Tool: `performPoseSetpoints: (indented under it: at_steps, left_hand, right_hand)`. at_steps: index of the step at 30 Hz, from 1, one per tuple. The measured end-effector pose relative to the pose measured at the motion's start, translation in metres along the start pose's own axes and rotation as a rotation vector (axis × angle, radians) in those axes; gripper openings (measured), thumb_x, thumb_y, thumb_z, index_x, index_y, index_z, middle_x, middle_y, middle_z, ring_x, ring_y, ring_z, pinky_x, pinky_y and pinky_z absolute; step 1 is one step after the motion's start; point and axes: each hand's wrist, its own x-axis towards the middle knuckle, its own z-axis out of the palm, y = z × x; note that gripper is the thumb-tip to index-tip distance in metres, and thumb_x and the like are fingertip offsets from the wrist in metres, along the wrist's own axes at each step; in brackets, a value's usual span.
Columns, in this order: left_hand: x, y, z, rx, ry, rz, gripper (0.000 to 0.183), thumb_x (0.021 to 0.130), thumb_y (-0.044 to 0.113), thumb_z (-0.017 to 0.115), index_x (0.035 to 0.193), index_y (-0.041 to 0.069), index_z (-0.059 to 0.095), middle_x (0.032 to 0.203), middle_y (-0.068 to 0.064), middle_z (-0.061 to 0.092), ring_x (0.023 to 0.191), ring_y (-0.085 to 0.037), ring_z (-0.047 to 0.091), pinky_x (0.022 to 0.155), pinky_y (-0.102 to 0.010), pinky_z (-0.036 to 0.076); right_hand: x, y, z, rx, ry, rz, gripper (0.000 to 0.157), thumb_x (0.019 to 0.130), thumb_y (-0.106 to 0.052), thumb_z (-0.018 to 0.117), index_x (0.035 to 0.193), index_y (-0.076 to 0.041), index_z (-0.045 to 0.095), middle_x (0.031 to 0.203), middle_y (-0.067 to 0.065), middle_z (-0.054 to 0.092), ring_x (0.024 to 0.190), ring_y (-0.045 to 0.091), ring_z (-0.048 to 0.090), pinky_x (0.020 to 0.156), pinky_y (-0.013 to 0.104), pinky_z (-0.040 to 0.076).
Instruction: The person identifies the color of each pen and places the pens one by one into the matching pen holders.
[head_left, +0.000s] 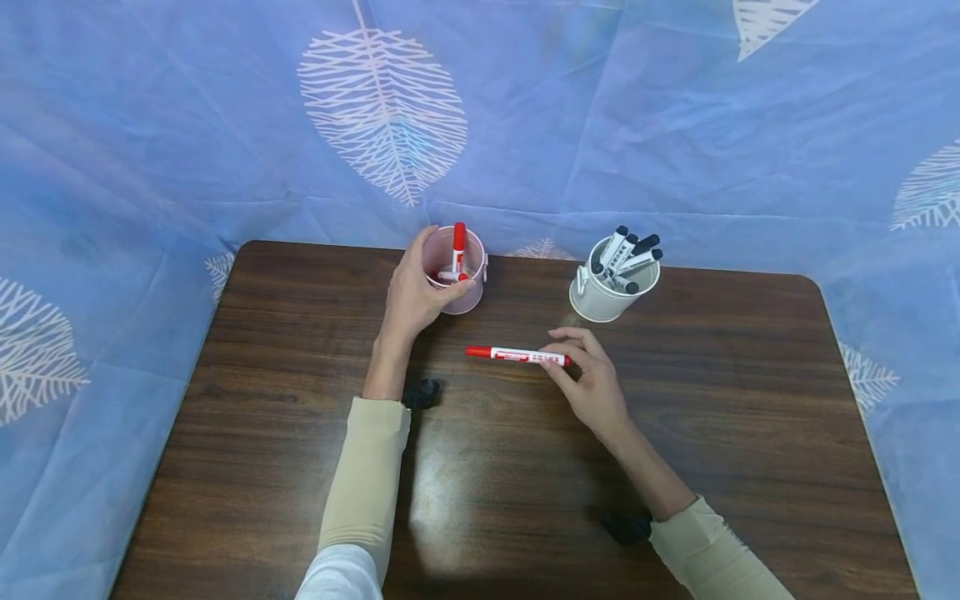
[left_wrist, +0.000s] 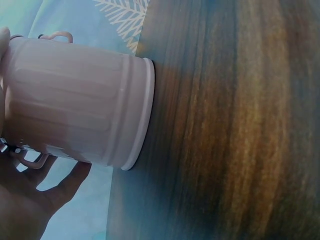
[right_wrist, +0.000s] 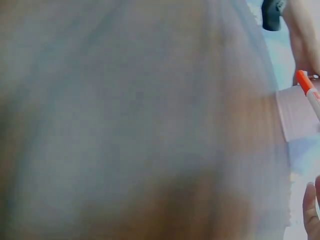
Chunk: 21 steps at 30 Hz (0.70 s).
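Observation:
My left hand (head_left: 412, 296) grips a small pink metal bucket (head_left: 463, 303) near the table's far edge, thumb across the front of its rim. Two red-capped markers show inside it, one of them standing up (head_left: 459, 240). The bucket's side (left_wrist: 70, 95) fills the left part of the left wrist view, fingers curving around it. With its fingertips, my right hand (head_left: 596, 387) pinches the end of a red-and-white marker (head_left: 517, 355), held level with its red cap pointing left, in front of the bucket. At the right wrist view's edge, the marker's cap (right_wrist: 303, 80) overlaps the bucket.
A white metal bucket (head_left: 596, 302) stands at the back right, beyond my right hand, holding several black-capped markers (head_left: 621, 252). The dark wooden table (head_left: 510, 483) has rounded far corners. Behind it hangs a blue cloth (head_left: 540, 125) with white leaf prints.

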Motion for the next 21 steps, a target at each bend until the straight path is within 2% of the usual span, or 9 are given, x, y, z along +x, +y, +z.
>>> performPoseSetpoints:
  at_steps: [10, 13, 19, 21]
  left_hand:
    - [0.001, 0.0, 0.0, 0.001, -0.007, -0.016, 0.096, 0.073, 0.051, 0.084, 0.152, 0.025, 0.037, 0.148, 0.0, 0.046, 0.13, -0.017, 0.047, 0.106, -0.045, 0.042]
    - [0.001, 0.0, -0.001, 0.003, -0.002, -0.008, 0.097, 0.072, 0.051, 0.085, 0.152, 0.024, 0.037, 0.147, -0.001, 0.047, 0.129, -0.018, 0.048, 0.106, -0.045, 0.042]
    - [0.001, 0.0, -0.001, 0.024, 0.015, 0.011, 0.098, 0.071, 0.051, 0.086, 0.151, 0.021, 0.038, 0.146, -0.003, 0.048, 0.128, -0.019, 0.05, 0.106, -0.044, 0.041]
    - [0.001, 0.0, 0.0, 0.023, 0.011, 0.009, 0.097, 0.072, 0.05, 0.086, 0.151, 0.021, 0.038, 0.146, -0.003, 0.048, 0.127, -0.019, 0.05, 0.106, -0.045, 0.041]
  right_hand:
    - [0.026, -0.016, -0.012, -0.001, 0.036, 0.001, 0.015, 0.091, -0.01, 0.073, 0.105, -0.007, 0.074, 0.131, 0.003, 0.055, 0.12, 0.022, 0.052, 0.086, 0.033, 0.041]
    - [0.029, -0.019, -0.013, 0.009, 0.047, -0.003, 0.015, 0.091, -0.009, 0.072, 0.105, -0.006, 0.073, 0.131, 0.003, 0.056, 0.119, 0.021, 0.053, 0.088, 0.032, 0.041]
    - [0.037, -0.024, -0.014, 0.054, 0.088, -0.071, 0.015, 0.09, -0.004, 0.072, 0.105, -0.005, 0.074, 0.129, 0.007, 0.058, 0.111, 0.024, 0.06, 0.09, 0.026, 0.041]
    - [0.041, -0.032, -0.015, 0.058, 0.106, -0.083, 0.016, 0.089, 0.0, 0.072, 0.105, -0.003, 0.073, 0.128, 0.01, 0.059, 0.111, 0.027, 0.06, 0.09, 0.025, 0.04]
